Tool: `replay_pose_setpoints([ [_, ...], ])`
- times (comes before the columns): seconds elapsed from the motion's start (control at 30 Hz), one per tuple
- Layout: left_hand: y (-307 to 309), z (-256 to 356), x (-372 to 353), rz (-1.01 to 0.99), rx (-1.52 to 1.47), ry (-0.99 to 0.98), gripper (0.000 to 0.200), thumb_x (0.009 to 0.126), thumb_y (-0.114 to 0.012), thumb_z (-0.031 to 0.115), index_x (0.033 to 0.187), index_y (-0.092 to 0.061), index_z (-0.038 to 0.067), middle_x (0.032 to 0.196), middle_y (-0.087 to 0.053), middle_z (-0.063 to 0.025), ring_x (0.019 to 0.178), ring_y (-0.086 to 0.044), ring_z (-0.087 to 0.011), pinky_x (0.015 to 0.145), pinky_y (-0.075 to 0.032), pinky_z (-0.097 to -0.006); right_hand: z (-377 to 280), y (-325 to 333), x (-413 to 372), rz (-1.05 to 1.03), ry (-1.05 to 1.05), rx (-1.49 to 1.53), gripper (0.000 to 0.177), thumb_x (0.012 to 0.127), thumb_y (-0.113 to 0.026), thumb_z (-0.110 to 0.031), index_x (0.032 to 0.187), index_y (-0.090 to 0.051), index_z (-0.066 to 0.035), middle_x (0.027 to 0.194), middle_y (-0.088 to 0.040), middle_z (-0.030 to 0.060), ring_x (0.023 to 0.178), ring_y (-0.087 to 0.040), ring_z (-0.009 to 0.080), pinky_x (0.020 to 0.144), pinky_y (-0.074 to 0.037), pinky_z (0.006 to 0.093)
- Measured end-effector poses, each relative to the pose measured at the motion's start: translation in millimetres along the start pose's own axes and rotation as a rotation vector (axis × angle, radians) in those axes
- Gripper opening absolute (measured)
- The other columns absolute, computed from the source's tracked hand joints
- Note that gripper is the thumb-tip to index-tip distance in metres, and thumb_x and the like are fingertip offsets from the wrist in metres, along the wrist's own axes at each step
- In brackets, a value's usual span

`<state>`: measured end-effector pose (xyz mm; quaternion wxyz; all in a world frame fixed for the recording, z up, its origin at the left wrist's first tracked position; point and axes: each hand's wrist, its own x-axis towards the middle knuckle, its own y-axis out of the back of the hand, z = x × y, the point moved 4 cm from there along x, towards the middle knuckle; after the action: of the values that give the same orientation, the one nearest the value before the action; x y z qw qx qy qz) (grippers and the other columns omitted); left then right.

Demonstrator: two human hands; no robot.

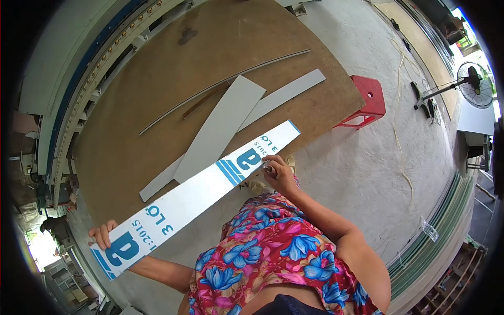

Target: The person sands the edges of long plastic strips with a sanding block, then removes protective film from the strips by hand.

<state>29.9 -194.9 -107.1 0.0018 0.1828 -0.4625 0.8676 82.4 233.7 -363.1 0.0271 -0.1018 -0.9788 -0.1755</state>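
A long white strip (191,202) with blue and green print slants across the view, above the near edge of the brown board table. My left hand (103,234) grips its lower left end, fingers over the printed face. Near its upper right end, my right hand (279,173) is closed at the near edge, fingers curled. A small shiny bit shows by those fingers, too small to name. Behind the strip, a wide grey strip (223,123) lies crossed over a narrower grey strip (291,97) on the table.
A thin curved strip (226,84) and a short brown strip (202,102) lie on the brown table (252,37). A red plastic stool (370,97) stands at its right corner. A long machine (79,79) runs along the left. A fan (472,84) and stacked green-edged sheets (436,231) are at right.
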Motion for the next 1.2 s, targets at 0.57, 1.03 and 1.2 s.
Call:
replay_pose_setpoints([
  [0.57,-12.9,5.7,10.8,-0.178,0.169,0.096,0.030,0.102,-0.022,0.022,0.086,-0.044,0.008,0.045,-0.040,0.0026,0.042,-0.036,-0.0082,0.069,-0.031,-0.0271,259.3,70.1,36.5,0.465,-0.671,-0.197,0.016,0.074,-0.065,-0.017,0.081,-0.067,-0.003,0.074,-0.067,0.0132,0.070,-0.066,0.0244,0.068,-0.051,0.0357],
  [1.03,-15.5,12.7,13.7,-0.125,0.226,0.100,0.027,0.101,-0.026,0.022,0.081,-0.040,0.011,0.043,-0.042,0.0023,0.039,-0.036,-0.0076,0.066,-0.029,-0.0264,282.2,69.4,70.5,0.229,-0.844,-0.298,0.025,0.074,-0.063,-0.024,0.090,-0.069,-0.006,0.088,-0.067,0.0179,0.087,-0.065,0.0333,0.078,-0.049,0.0416],
  [1.2,-19.1,12.1,11.7,-0.082,0.192,0.047,0.029,0.101,-0.027,0.024,0.079,-0.040,0.011,0.041,-0.040,0.0016,0.037,-0.033,-0.0075,0.064,-0.028,-0.0263,256.7,67.1,83.7,0.134,-0.770,-0.567,0.023,0.078,-0.061,-0.022,0.091,-0.069,-0.005,0.091,-0.067,0.0195,0.089,-0.064,0.0359,0.077,-0.049,0.0430],
])
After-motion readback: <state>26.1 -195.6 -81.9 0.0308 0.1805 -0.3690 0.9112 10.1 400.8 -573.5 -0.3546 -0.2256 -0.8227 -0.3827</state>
